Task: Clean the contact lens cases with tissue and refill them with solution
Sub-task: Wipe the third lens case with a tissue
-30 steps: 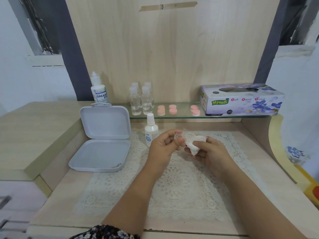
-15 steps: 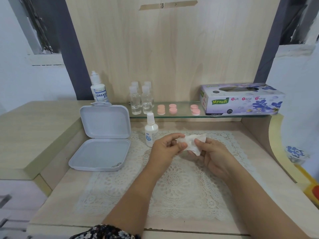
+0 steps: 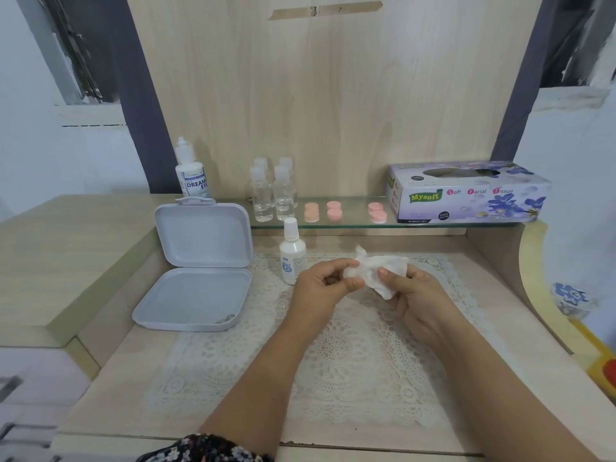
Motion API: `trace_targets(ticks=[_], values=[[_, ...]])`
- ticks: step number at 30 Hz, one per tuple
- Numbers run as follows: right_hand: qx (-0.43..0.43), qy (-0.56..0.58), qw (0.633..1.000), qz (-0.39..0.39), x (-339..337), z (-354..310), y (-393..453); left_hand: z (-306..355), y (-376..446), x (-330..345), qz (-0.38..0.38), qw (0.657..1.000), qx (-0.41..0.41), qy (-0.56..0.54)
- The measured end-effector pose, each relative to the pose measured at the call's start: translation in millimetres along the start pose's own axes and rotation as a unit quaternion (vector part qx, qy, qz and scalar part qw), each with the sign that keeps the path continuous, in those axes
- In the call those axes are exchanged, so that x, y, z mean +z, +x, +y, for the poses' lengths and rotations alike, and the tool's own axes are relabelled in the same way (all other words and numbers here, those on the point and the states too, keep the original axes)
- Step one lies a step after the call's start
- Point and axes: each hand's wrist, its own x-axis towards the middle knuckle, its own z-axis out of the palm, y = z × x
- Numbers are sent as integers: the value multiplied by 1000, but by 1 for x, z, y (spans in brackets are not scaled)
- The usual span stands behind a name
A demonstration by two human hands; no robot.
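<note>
A pale wood-grain desk [image 3: 100,378] with a tall matching back panel carries a cream lace mat [image 3: 333,378], its openwork pattern spread under both forearms. Across the back runs a clear glass shelf [image 3: 353,225]. On its right end lies a long cardboard tissue box [image 3: 466,195], lilac with printed blue flowers and an oval opening on top. Left of the mat sits a smooth grey plastic hinged box [image 3: 200,261] with rounded corners, its lid standing upright. Behind it is a white squeeze bottle with a blue label [image 3: 191,175], and on the shelf four small clear bottles [image 3: 273,195] stand clustered, with six round pink caps [image 3: 345,211] in pairs beside them. A small white solution bottle [image 3: 291,253] with a tall cap stands on the mat just left of the hands. Above the mat's far part, the right hand [image 3: 420,295] grips a crumpled white tissue [image 3: 383,271], thumb on top and fingers curled beneath it. The left hand [image 3: 320,288] pinches a tiny translucent round lens case [image 3: 350,272] between thumb and curled fingertips, and one twisted end of the tissue is pressed against the case.
</note>
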Motion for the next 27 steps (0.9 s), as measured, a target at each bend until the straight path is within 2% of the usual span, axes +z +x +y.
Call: trace_targets(ticks=[3,7,11,15,19,22,25,27], values=[[15,-8,1000,-13,3,0,-2,0,0,-1,0,1000,-3,-15],[-27,2,999,18,0,0,-1,0,-1,0,-5,1000,-3,-13],[8,-16,1000,-14,2,1,-1,-1,0,0,2,1000,8,-5],[-26,1,999,22,-1,1,0,-2,1,0,10,1000,22,12],[-14,-40,999,-13,3,0,-1,-6,3,-1,13,999,26,29],[-15,-37,999,-3,4,0,-2,-7,2,0,9,998,24,53],[-13,-32,999,25,3,2,-2,-3,0,1,7,999,2,41],[-17,-37,999,36,3,1,-2,0,2,-1,33,999,-31,4]])
